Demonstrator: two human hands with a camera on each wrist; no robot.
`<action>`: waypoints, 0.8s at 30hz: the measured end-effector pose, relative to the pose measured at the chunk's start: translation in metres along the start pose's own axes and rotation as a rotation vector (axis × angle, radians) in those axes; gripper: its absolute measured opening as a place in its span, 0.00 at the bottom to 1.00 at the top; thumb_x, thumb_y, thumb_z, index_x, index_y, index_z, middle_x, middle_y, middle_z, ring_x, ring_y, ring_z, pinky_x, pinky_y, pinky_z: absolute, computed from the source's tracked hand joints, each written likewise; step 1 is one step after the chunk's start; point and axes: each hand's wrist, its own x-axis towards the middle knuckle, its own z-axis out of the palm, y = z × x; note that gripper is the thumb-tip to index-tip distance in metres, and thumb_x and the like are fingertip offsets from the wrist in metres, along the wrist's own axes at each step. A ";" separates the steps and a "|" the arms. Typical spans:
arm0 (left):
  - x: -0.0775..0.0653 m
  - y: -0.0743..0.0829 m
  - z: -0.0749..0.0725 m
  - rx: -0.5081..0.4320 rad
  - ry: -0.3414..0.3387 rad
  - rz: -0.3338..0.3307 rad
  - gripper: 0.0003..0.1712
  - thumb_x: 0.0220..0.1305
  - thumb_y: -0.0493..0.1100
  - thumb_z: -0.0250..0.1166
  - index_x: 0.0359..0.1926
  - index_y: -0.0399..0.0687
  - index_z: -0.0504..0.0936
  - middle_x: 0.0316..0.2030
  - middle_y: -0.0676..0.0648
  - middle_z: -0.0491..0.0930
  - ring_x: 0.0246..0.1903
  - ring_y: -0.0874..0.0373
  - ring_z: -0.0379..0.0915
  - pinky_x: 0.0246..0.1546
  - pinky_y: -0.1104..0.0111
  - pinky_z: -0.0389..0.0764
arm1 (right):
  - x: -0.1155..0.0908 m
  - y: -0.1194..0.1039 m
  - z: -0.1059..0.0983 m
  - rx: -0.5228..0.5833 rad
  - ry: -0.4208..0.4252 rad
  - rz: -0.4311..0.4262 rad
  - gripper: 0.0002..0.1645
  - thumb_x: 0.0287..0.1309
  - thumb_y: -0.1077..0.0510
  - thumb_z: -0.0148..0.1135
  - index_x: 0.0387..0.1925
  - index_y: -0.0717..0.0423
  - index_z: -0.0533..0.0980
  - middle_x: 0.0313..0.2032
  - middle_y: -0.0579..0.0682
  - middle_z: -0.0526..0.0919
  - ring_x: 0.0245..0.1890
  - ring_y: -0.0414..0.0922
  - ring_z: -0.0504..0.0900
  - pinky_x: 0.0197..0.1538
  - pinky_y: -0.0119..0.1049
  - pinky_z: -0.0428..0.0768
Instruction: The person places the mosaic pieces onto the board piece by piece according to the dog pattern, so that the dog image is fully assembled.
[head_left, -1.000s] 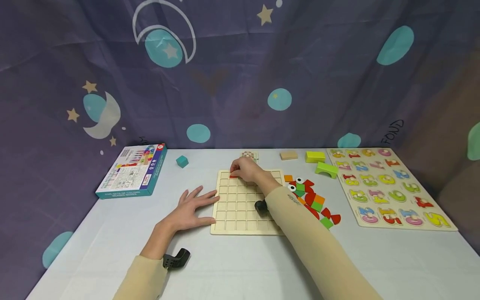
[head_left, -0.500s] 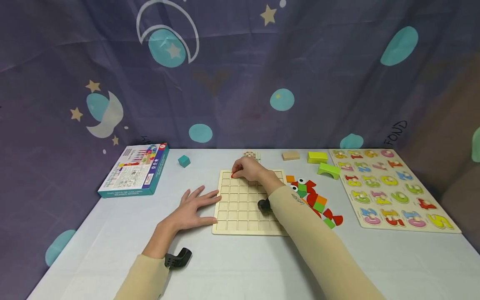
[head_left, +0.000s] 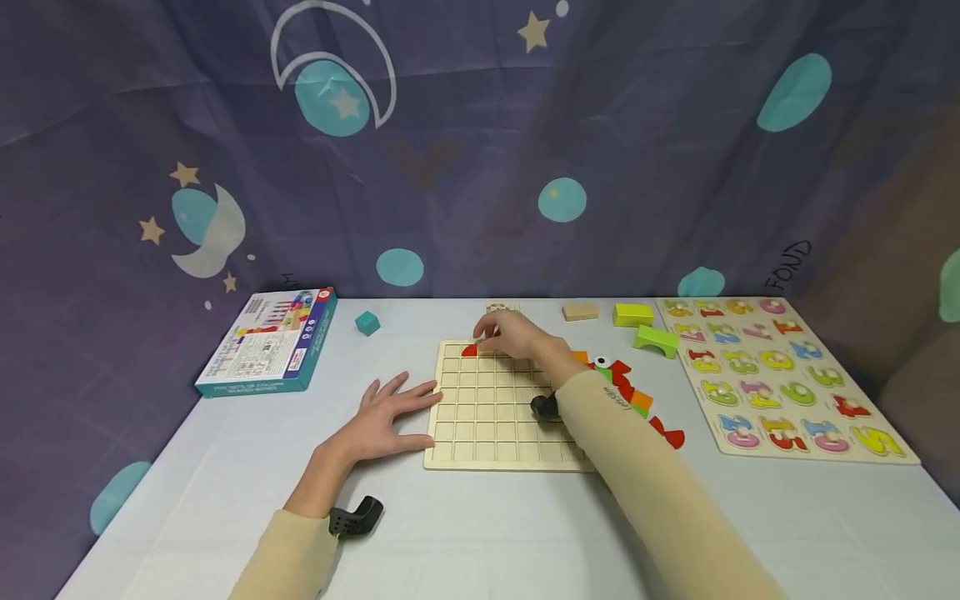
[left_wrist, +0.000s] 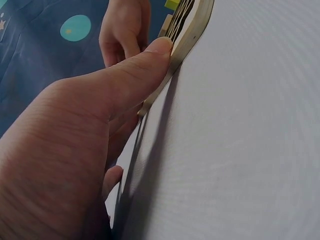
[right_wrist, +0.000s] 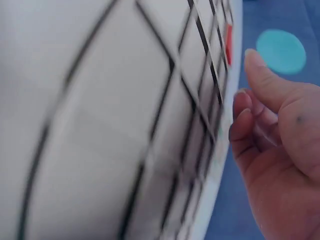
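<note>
A wooden grid board lies on the table with a red quarter-round piece in a square of its far row, near the left corner. My left hand has its fingers spread, and the thumb and fingertips touch the board's left edge. In the left wrist view its thumb presses on the board's rim. Just right of the red piece, my right hand hovers over the far edge. The right wrist view shows its thumb apart from the bent fingers, with nothing between them.
Red, green and orange pieces lie right of the board, partly behind the right sleeve. Beyond it are a patterned card, wooden block and green blocks. A number puzzle lies right, a box and teal cube left.
My right hand has let go of the red piece on the board and moved a little to the right, bringing the piece into sight. My left hand stays at the board's edge.
</note>
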 end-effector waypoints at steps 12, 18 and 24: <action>0.002 0.000 0.000 0.029 -0.007 -0.006 0.42 0.58 0.64 0.72 0.71 0.57 0.74 0.73 0.54 0.64 0.76 0.39 0.40 0.68 0.35 0.31 | -0.073 0.052 -0.051 0.005 0.091 0.116 0.15 0.67 0.60 0.65 0.52 0.63 0.80 0.43 0.54 0.81 0.40 0.51 0.79 0.40 0.39 0.79; 0.002 -0.001 -0.001 0.016 0.002 -0.005 0.42 0.57 0.64 0.73 0.70 0.56 0.75 0.73 0.54 0.65 0.76 0.39 0.40 0.68 0.34 0.31 | -0.093 0.070 -0.054 0.021 0.090 0.186 0.12 0.66 0.61 0.66 0.49 0.63 0.81 0.42 0.55 0.81 0.36 0.51 0.78 0.36 0.37 0.79; 0.001 0.000 0.002 0.008 0.002 0.002 0.42 0.57 0.64 0.72 0.70 0.56 0.75 0.73 0.53 0.65 0.76 0.38 0.41 0.68 0.34 0.31 | -0.100 0.075 -0.055 -0.038 0.035 0.222 0.12 0.64 0.63 0.67 0.48 0.63 0.81 0.42 0.55 0.83 0.41 0.52 0.77 0.49 0.43 0.81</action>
